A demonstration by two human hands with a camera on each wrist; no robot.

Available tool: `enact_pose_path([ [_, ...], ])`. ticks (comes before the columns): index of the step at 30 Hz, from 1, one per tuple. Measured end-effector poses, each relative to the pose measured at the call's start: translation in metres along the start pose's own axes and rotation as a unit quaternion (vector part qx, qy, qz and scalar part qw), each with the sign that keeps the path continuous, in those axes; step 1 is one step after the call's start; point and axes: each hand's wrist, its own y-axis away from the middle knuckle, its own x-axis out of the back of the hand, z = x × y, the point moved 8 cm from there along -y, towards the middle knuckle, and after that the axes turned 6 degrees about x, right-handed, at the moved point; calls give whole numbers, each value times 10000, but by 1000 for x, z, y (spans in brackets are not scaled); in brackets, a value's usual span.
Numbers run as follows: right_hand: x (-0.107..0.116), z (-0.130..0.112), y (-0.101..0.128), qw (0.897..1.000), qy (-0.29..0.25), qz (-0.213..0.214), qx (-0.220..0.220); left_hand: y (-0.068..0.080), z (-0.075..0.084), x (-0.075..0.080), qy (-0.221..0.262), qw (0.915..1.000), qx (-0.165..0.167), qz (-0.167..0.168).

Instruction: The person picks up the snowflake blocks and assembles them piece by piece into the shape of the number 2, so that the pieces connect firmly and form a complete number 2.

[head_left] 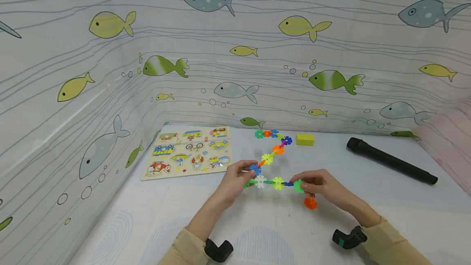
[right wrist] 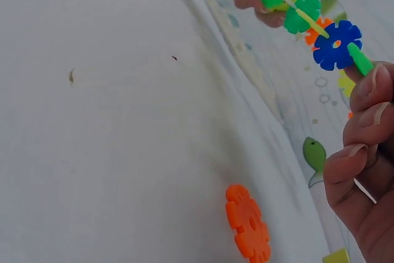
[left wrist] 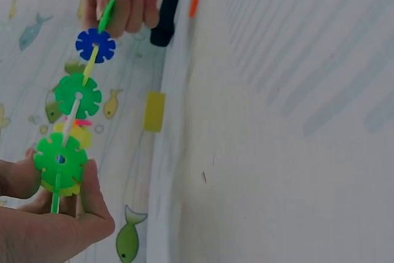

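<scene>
A chain of notched plastic flower discs (head_left: pixel 278 183) in several colours runs between my hands, the discs slotted edge to edge. My left hand (head_left: pixel 232 181) pinches it between thumb and fingers at a green disc (left wrist: pixel 60 157), where the chain bends back on itself. The rest of the chain, with a blue disc (head_left: pixel 255 169) close by the left fingers, stretches away to the back. My right hand (head_left: pixel 324 185) pinches the green disc (head_left: pixel 299 186) at the near end, beside a dark blue disc (right wrist: pixel 337 45). A loose orange disc (head_left: pixel 310 203) is just below the right hand.
A wooden picture puzzle board (head_left: pixel 189 152) with vehicle pieces lies at the back left. Behind the chain sits a yellow block (head_left: pixel 305 140). A black microphone (head_left: pixel 391 160) rests at the right. Fish-printed sheeting (head_left: pixel 235 68) rises behind the table.
</scene>
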Motion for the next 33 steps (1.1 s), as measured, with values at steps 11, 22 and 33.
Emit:
enact_pose_path([
  [11, -1, 8, -2, 9995, 152, 50, -277, 1, 1, -3, -90, 9999, 49, 9],
  [22, -17, 10, -4, 9972, 324, 22, -672, 3, 2, -3, 19, 9999, 35, 106],
  [33, -24, 18, -3, 9913, -287, 484, -1192, 5, 2, -10, 22, 9999, 81, 60],
])
